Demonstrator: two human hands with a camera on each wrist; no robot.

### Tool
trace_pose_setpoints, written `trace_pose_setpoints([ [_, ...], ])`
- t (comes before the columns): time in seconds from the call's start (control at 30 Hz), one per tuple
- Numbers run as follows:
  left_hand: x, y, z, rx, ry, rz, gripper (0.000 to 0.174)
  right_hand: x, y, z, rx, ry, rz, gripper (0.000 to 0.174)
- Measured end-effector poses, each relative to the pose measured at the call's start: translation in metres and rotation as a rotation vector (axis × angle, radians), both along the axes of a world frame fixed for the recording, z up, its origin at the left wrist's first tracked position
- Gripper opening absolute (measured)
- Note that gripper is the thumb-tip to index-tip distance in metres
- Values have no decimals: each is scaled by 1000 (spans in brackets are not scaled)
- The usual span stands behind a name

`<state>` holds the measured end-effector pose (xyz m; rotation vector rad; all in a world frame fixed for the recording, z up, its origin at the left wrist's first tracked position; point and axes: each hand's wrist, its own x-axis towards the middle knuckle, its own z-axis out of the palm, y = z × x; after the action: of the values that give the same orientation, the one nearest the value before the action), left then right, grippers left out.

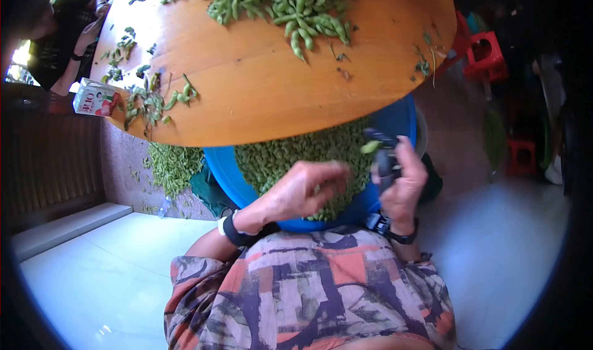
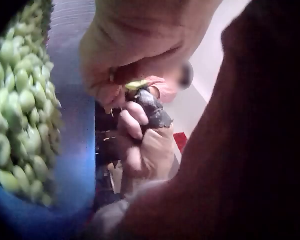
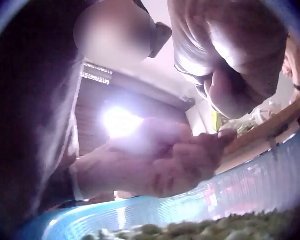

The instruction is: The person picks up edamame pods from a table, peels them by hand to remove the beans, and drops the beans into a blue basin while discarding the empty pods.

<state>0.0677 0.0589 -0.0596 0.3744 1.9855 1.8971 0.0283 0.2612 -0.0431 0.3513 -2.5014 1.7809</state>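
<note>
My right hand (image 1: pixel 404 180) is over the right side of a blue basin (image 1: pixel 404 112), pinching a green soybean pod (image 1: pixel 370 147). Dark wrapping (image 2: pixel 152 107) covers some of its digits. To the left, my left hand (image 1: pixel 302 186) hovers above the shelled green beans (image 1: pixel 290 164), its fingers bent and blurred. I cannot tell whether anything sits between its fingertips. In the right wrist view, the left hand (image 3: pixel 175 160) has its fingertips close under the pod (image 3: pixel 216 120).
An orange-brown wooden table (image 1: pixel 247 84) overhangs the basin and bears a heap of pods (image 1: pixel 290 4), scattered leaves and a small carton (image 1: pixel 96 98). More pods (image 1: pixel 176 168) lie on the floor at left. Red stools (image 1: pixel 485 56) stand at right. Another person's arm (image 1: pixel 77 50) shows at the far left.
</note>
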Motion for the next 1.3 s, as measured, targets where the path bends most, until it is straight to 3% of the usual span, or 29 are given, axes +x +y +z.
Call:
trace_pose_setpoints([
  [0.03, -2, -7, 7, -151, 245, -139, 16, -4, 7, 5, -130, -105, -151, 22],
  [0.07, -9, -14, 18, -127, 329, -216, 12, -15, 24, 7, -62, -52, -186, 15],
  [0.1, -18, -23, 31, -136, 338, -211, 12, -24, 42, 12, 196, -33, -276, 13],
  [0.13, -28, -34, 45, -212, 436, -148, 13, -35, 67, -4, 329, -40, -395, 21],
  [0.17, -40, -45, 53, -286, 533, -85, 14, -43, 78, -2, 465, 142, -371, 39],
  [0.23, -74, -65, 59, -683, 675, 112, 27, -48, 88, 4, 564, 33, -465, 53],
  [0.3, -111, -81, 56, -884, 747, 271, 30, -51, 93, 2, 553, 17, -459, 48],
  [0.37, -138, -90, 47, -919, 826, 233, 31, -53, 92, 0, 540, -7, -460, 42],
  [0.43, -150, -88, 47, -953, 846, 201, 29, -54, 85, -1, 482, 52, -423, 52],
  [0.5, -156, -85, 45, -1036, 843, 191, 20, -54, 80, 1, 454, 50, -398, 46],
  [0.63, -153, -87, 42, -881, 854, 255, 19, -46, 74, -2, 380, 2, -330, 27],
  [0.7, -145, -81, 48, -828, 906, 280, 17, -37, 57, 3, 134, -45, -246, 14],
  [0.73, -133, -73, 59, -759, 744, 362, 16, -34, 47, 3, 14, -114, -208, 12],
  [0.77, -121, -65, 65, -688, 579, 440, 14, -31, 35, 4, -107, -184, -168, 12],
  [0.83, -103, -50, 52, -479, 650, 409, 9, -24, 20, 6, -170, -254, 33, 14],
  [0.9, -71, -28, 51, -311, 314, 326, 9, -20, 2, 12, -281, -409, 186, 16],
  [0.97, -47, -11, 49, -58, -122, 338, 9, -21, -12, 16, -303, -401, 300, 20],
  [1.1, -28, -2, 23, 128, -194, 420, 10, -19, -17, 14, -475, -520, 380, 26],
  [1.3, -19, 10, 14, 201, -211, 510, 14, -21, -18, 8, -461, -595, 382, 29],
])
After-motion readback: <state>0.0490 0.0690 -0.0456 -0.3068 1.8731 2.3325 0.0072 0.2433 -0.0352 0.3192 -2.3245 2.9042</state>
